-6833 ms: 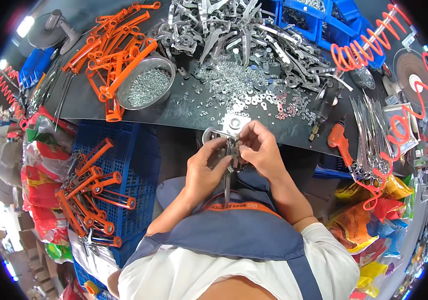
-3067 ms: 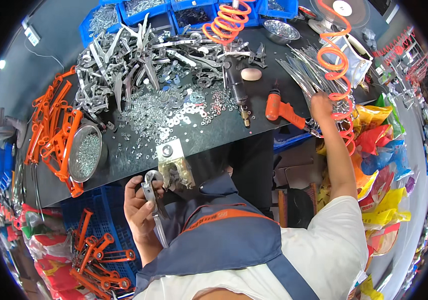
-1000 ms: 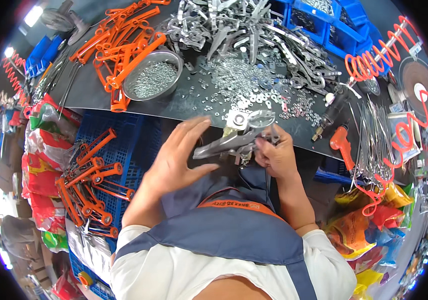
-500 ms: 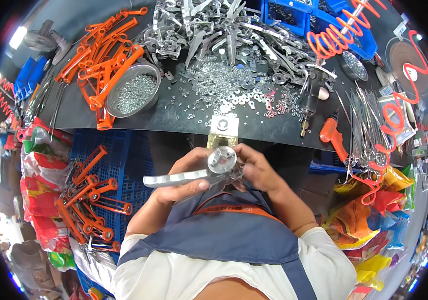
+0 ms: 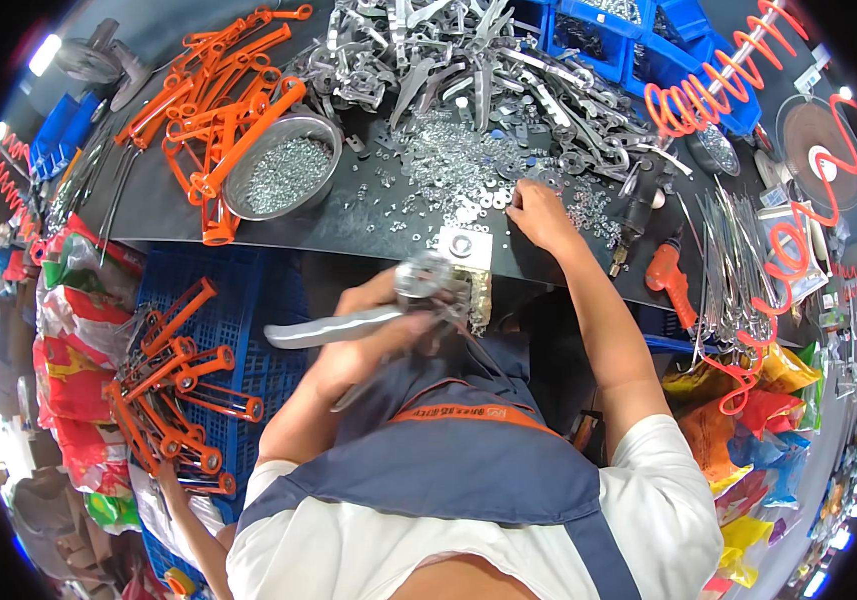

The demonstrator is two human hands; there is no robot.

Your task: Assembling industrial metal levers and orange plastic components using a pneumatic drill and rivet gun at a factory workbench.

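My left hand [image 5: 367,345] is closed around a grey metal lever tool [image 5: 324,331], its handle jutting left and its round head up by my fingers; motion blurs it. Beside it stands a small block with a white square top [image 5: 465,246] and a ring at its centre. My right hand [image 5: 543,217] has reached to the bench, fingers drawn together at the edge of a spread of small washers and nuts [image 5: 449,160]. Whatever those fingertips hold is hidden.
Grey metal levers [image 5: 429,60] are heaped at the back. Left lie orange handles [image 5: 211,110] and a metal bowl [image 5: 284,165] of small parts. An orange power tool [image 5: 667,275] and coiled hose [image 5: 699,95] are right. Another person's arm [image 5: 189,520] reaches to orange-handled pieces in a blue crate.
My right hand has left the lever tool and stretched forward to the small parts. My left hand has tilted the tool and shifted it slightly left. Another person's arm has appeared at lower left.
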